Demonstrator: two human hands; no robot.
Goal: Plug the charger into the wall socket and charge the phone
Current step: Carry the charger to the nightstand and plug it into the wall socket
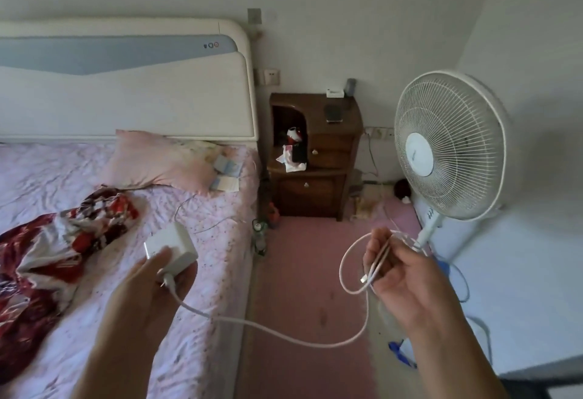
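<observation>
My left hand (164,275) grips a white charger block (172,245) above the bed's edge. Its white cable (284,334) sags across the gap to my right hand (400,275), which pinches the looped cable end with its small plug (364,279) pointing down-left. A white wall socket (270,76) sits beside the headboard, above the nightstand. A second socket (380,133), low on the wall behind the fan, has a cord in it. A dark phone (333,113) lies flat on top of the wooden nightstand (315,159).
A bed (202,219) with pink sheet, pillow and red blanket fills the left. A white standing fan (448,146) stands at the right. Bottles (260,234) stand on the pink floor by the bed corner. Clutter lies near the nightstand's foot.
</observation>
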